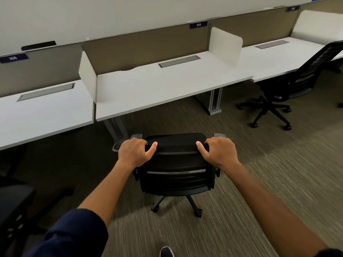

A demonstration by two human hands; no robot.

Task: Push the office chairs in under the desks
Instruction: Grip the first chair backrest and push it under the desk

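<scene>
Three office chairs show: one black chair (176, 164) in the middle, a second chair (304, 75) at the right by its desk, and part of a third chair (16, 201) at the lower left edge. Three white desks stand in a row: the left desk (42, 112), the middle desk (157, 89) and the right desk (282, 56). Each desk has one grey cable hatch, so three in all. Three number plates are on the back panels. Two white dividers stand between desks. Two hands are in view: the left hand (132, 152) and the right hand (219, 152). One shoe tip is at the bottom.
</scene>
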